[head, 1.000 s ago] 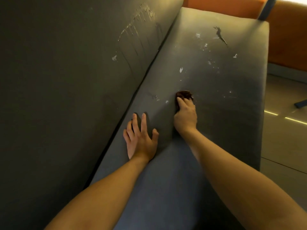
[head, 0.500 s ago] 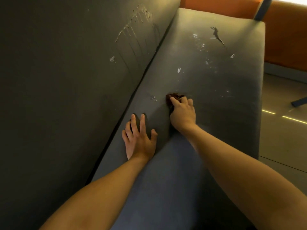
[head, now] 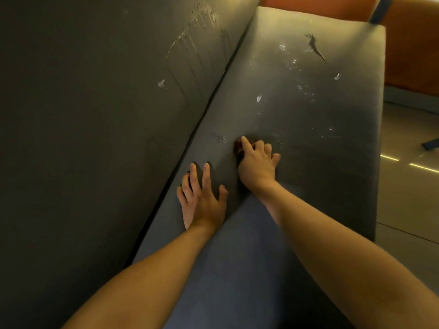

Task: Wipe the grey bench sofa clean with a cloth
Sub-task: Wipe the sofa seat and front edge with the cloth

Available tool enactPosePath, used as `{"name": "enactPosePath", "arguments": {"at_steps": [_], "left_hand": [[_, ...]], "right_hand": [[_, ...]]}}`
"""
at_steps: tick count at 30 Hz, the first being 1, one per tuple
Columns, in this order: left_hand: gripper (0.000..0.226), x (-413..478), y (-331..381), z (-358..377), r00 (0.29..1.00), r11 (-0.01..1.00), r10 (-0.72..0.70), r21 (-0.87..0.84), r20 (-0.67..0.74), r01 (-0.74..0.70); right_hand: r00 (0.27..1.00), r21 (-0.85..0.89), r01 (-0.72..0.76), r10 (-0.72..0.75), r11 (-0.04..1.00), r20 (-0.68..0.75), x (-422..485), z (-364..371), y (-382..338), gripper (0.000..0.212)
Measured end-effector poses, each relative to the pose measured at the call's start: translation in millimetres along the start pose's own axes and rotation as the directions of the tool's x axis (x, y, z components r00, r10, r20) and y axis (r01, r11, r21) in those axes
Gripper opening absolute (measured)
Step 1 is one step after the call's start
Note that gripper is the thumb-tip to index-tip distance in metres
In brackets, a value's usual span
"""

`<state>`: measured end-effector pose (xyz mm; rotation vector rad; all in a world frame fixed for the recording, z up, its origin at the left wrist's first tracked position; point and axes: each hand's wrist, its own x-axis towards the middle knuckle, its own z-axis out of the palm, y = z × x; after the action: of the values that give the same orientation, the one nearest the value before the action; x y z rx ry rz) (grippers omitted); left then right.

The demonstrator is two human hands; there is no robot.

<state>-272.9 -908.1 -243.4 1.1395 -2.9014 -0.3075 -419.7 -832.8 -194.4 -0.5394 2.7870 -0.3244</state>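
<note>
R hand (head: 257, 162) clenches the dark cloth (head: 238, 148), pressed on the grey bench sofa (head: 308, 176) just beyond L hand (head: 202, 200), which lies flat, fingers spread. Best: firm overlapping strokes toward white smears (head: 259, 98) farther beyond L hand.

Nothing can be read here. The sofa (head: 308, 174) carries no text, label, brand, number or sign, and neither does the cloth (head: 238, 148) or the floor (head: 408, 210).
</note>
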Motion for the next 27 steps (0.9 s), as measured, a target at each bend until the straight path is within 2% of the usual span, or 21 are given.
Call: {"name": "enactPosePath", "arguments": {"at_steps": [3,6,9,11,19,22,25,27], "left_hand": [[0.076,-1.2,-0.5,1.3,1.0,1.0,-0.001,0.0,-0.005,0.001],[0.076,-1.0,-1.0,0.8,1.0,1.0,0.011,0.017,0.029,-0.011],[0.073,-2.5,0.3,-3.8,1.0,1.0,0.005,0.011,0.021,-0.005],[0.073,-1.6,2.4,-6.8,0.999,1.0,-0.006,0.007,0.048,0.006],[0.058,-1.2,12.7,-25.4,0.994,0.998,-0.009,0.062,0.113,0.002],[0.051,-1.8,21.0,-31.1,0.995,0.991,0.079,0.1,0.059,-0.084],[0.053,5.0,57.6,-31.1,0.975,0.975,0.223,0.022,0.001,-0.223],[0.057,10.5,86.1,-26.0,0.965,0.969,0.247,-0.041,0.092,-0.244]], "right_hand": [[1.0,0.095,-0.011,0.01,0.995,0.007,-16.4,0.8,-15.7,0.063],[0.994,0.197,0.106,-0.107,0.975,-0.004,-51.4,16.1,-19.7,0.062],[0.972,0.098,0.234,-0.232,0.967,-0.029,-56.7,19.1,-5.1,0.064],[0.967,0.026,0.254,-0.253,0.967,-0.033,-49.5,12.4,7.3,0.062],[0.998,0.033,0.008,-0.006,0.999,-0.06,-50.2,-13.2,92.1,0.063],[0.989,0.036,-0.067,0.071,0.997,-0.129,-50.6,-22.8,133.3,0.065],[0.954,0.148,-0.138,0.171,0.979,-0.245,-45.4,-28.8,161.0,0.069],[0.923,0.274,-0.152,0.236,0.949,-0.303,-40.5,-28.2,163.3,0.067]]}}
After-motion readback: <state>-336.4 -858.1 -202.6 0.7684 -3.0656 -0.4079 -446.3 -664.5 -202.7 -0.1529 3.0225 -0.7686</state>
